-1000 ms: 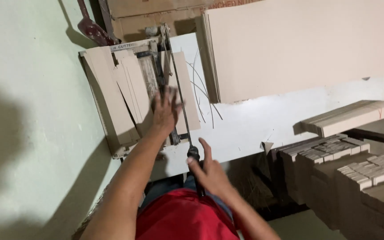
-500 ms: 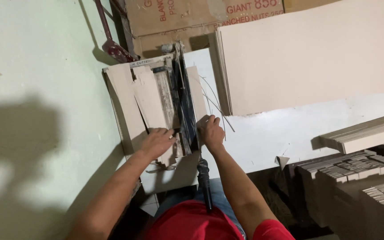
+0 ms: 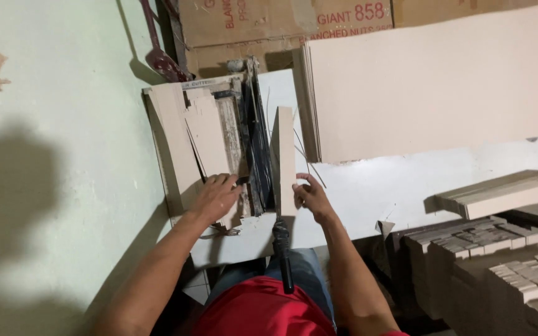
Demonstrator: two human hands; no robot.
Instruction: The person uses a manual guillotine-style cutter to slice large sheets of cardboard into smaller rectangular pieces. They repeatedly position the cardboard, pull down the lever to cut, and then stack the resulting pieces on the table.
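1. The narrow beige tile strip is standing on its long edge on the right side of the manual tile cutter. We are steadying its near end with our right hand, fingers pinched lightly on it.
2. Our left hand is lying flat, fingers spread, on the cut pieces resting on the cutter bed; it is gripping nothing.
3. We are judging that the strip, balanced on edge, could be tipping over and snapping if the light grip slackens, since it is thin and brittle.
4. The loose pieces under the left hand could be sliding against each other and chipping. Their cut edges are likely sharp against bare fingers.
5. The cutter's black handle is jutting toward our lap, so a bump from an arm could be jolting the bed.
6. For containers, cardboard boxes are standing behind the cutter; we cannot tell their contents. Stacks of small tile pieces are sitting at right, beside large slabs leaning on the wall.
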